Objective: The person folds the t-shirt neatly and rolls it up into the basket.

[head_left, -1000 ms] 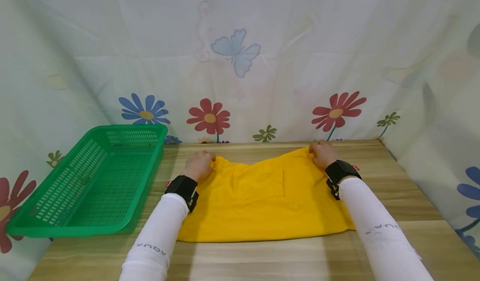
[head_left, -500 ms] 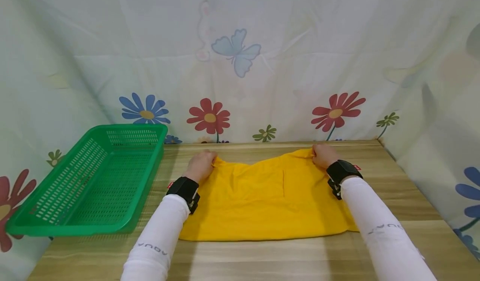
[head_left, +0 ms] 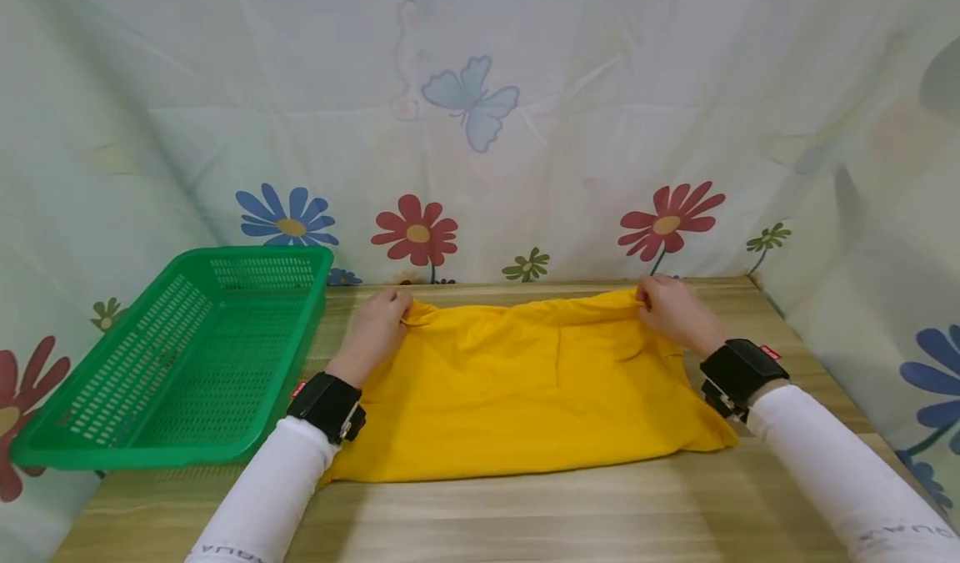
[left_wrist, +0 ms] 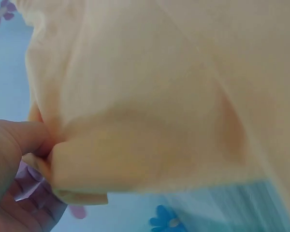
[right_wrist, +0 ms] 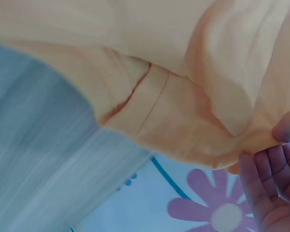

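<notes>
Right across the middle of the table (head_left: 525,517) lies the cloth (head_left: 510,396); left hand (head_left: 375,329) at its ten o'clock corner, right hand (head_left: 677,311) at two. Over at nine sits the basket (head_left: 210,354), near the cloth, and there at twelve, behind it all, hangs the curtain (head_left: 570,154).

Your head camera looks forward and down from well back, over wooden tabletop (head_left: 525,517), green plastic basket (head_left: 213,354) and flowered curtain (head_left: 495,179). Your wrist cameras face the curtain from close by, one at your left hand (head_left: 373,329), one at your right hand (head_left: 678,309); each shares hand and yellow cloth (head_left: 487,413) with the head view.
</notes>
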`<state>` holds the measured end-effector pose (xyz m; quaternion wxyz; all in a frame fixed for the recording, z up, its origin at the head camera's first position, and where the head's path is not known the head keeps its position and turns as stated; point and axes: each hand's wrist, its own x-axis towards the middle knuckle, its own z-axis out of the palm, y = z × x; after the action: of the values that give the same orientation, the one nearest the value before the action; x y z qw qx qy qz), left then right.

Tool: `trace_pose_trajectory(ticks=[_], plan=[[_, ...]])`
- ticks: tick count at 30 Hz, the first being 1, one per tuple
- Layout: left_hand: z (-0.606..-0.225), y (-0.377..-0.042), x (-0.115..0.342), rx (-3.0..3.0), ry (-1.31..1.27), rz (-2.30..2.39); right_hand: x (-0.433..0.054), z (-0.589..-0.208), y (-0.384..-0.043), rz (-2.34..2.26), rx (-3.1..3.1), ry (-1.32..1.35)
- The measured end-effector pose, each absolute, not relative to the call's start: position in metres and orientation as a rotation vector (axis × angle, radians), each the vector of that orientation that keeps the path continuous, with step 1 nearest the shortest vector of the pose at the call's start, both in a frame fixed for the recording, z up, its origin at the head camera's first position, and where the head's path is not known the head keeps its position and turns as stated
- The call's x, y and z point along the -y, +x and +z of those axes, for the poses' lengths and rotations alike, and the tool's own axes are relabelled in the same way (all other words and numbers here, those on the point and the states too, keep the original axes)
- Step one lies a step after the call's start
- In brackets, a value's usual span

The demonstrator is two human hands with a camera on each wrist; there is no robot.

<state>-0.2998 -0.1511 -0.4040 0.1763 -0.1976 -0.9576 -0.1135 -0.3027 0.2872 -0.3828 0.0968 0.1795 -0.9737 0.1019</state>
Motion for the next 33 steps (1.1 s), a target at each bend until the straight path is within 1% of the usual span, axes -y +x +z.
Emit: trace_pose_trajectory(ticks=[8, 12, 17, 21, 25, 29, 33], plan=[[-0.389, -0.254, 0.153, 2.626, -0.629, -0.165, -0.292, -0.383, -0.247, 0.209, 2.87, 0.593], [-0.394, -0.231, 0.152, 2.709, -0.667, -0.109, -0.292, -0.394, -0.227, 0.15, 2.927, 0.628], [-0.408, -0.212, 0.149, 2.909, -0.721, -0.148, -0.294, -0.407, -0.213, 0.065, 2.961, 0.745], [-0.405, -0.205, 0.149, 2.943, -0.714, -0.237, -0.295, -0.404, -0.209, 0.116, 3.002, 0.763], [-0.39, -0.203, 0.15, 2.892, -0.665, -0.265, -0.295, -0.388, -0.213, 0.238, 2.989, 0.689], [-0.38, -0.208, 0.155, 2.854, -0.598, -0.275, -0.293, -0.375, -0.225, 0.294, 2.948, 0.68], [-0.38, -0.218, 0.162, 2.865, -0.554, -0.298, -0.291, -0.372, -0.237, 0.291, 2.927, 0.708]])
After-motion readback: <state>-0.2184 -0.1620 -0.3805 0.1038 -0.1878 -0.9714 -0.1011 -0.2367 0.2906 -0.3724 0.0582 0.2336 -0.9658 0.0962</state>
